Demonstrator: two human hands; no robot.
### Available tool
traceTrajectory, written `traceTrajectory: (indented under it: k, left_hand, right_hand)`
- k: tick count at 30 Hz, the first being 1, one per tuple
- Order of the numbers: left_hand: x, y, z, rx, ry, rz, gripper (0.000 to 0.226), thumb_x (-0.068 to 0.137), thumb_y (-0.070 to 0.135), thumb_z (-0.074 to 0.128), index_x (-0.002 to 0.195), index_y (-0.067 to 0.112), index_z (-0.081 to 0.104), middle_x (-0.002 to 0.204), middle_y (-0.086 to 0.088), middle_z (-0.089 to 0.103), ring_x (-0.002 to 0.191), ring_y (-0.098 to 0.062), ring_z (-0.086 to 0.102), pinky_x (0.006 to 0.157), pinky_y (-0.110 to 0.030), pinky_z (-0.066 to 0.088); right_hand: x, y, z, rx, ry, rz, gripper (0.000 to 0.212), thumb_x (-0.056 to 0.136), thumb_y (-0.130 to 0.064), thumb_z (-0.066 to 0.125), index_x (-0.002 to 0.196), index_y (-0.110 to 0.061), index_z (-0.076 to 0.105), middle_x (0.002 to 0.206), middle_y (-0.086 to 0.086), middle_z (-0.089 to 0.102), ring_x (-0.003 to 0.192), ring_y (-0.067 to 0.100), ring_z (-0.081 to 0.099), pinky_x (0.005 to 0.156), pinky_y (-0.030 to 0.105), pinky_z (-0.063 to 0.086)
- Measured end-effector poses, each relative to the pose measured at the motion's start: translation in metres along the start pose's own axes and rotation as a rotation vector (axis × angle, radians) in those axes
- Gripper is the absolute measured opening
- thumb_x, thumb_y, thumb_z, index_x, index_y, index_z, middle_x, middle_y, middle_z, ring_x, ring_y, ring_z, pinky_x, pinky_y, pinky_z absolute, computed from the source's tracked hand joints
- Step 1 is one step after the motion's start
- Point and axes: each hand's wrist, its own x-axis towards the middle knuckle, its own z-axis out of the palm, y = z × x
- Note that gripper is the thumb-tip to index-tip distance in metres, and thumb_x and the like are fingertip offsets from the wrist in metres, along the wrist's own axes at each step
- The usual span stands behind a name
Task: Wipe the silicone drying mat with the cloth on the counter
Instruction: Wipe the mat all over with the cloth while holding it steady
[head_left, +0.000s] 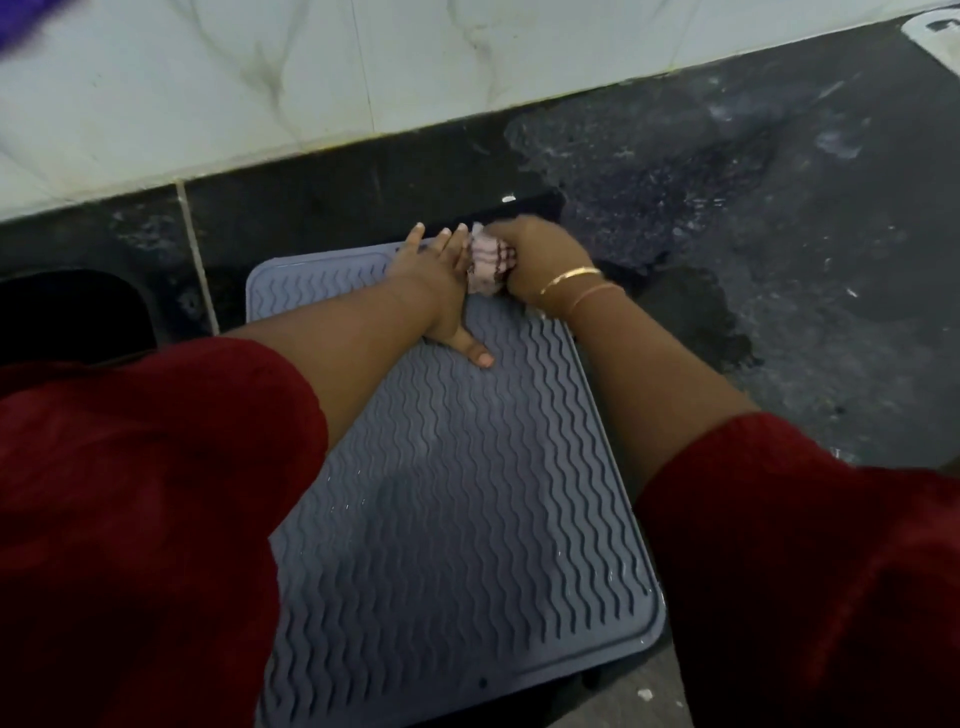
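Note:
A grey-blue silicone drying mat (457, 499) with wavy ridges lies on the dark counter (779, 260), stretching from near the wall to the front edge. My left hand (436, 291) lies flat on the mat's far end, fingers spread, thumb pointing toward me. My right hand (535, 254) is closed around a bunched whitish cloth with dark stripes (488, 262), pressed on the mat's far right corner, right beside my left hand. Two gold bangles sit on my right wrist. Both forearms in red sleeves cover parts of the mat's sides.
A white marble-tiled wall (311, 78) runs behind the counter. A dark sink basin (78, 312) sits at the left. The counter right of the mat shows wet, smeared patches (701, 182). A white object (935, 26) peeks in at the top right corner.

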Motion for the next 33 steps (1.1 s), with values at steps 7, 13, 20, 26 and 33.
traceTrajectory:
  k: [7,13,20,26,33]
  left_hand:
    - [-0.009,0.007,-0.005,0.043,0.033,-0.071,0.136,0.060,0.082,0.055,0.150,0.005,-0.012,0.159,-0.012,-0.011,0.147,-0.027,-0.004,0.115,-0.049,-0.009]
    - [-0.039,0.029,0.010,-0.047,0.250,-0.093,0.083,0.083,0.053,0.058,0.147,0.010,0.026,0.154,-0.012,0.026,0.142,-0.027,0.025,0.119,-0.049,0.001]
    - [-0.064,0.037,0.037,-0.221,0.164,0.004,0.086,0.088,0.062,0.043,0.152,0.014,0.012,0.158,-0.014,0.011,0.145,-0.031,0.012,0.118,-0.044,0.001]
    - [-0.070,0.044,0.032,-0.107,0.084,-0.047,0.113,0.074,0.074,0.052,0.152,0.011,0.002,0.159,-0.012,0.001,0.146,-0.031,0.006,0.116,-0.049,-0.006]
    - [-0.082,0.063,0.035,-0.067,0.207,-0.040,0.085,0.089,0.054,0.050,0.152,0.013,0.010,0.159,-0.012,0.006,0.145,-0.032,0.012,0.117,-0.048,-0.004]
  right_hand:
    - [-0.092,0.011,0.040,-0.012,0.152,0.021,0.032,0.080,-0.018,0.056,0.111,-0.020,0.063,0.090,0.016,0.059,0.093,0.037,0.056,0.082,0.052,0.051]
    - [-0.121,-0.008,0.005,0.140,0.012,0.119,0.027,0.082,-0.016,0.060,0.109,-0.014,0.067,0.102,0.016,0.066,0.098,0.033,0.061,0.090,0.035,0.047]
    - [-0.067,-0.013,0.013,0.034,0.070,0.143,0.040,0.087,-0.018,0.052,0.126,-0.021,0.054,0.124,0.017,0.055,0.119,0.036,0.048,0.103,0.043,0.042]
    - [-0.160,-0.007,0.040,0.062,0.242,0.069,0.031,0.079,-0.019,0.055,0.106,-0.014,0.068,0.091,0.018,0.063,0.094,0.038,0.059,0.090,0.048,0.052]
    - [-0.182,-0.019,0.017,0.147,0.073,0.183,0.018,0.083,-0.014,0.056,0.093,-0.008,0.070,0.091,0.020,0.066,0.090,0.036,0.061,0.077,0.030,0.046]
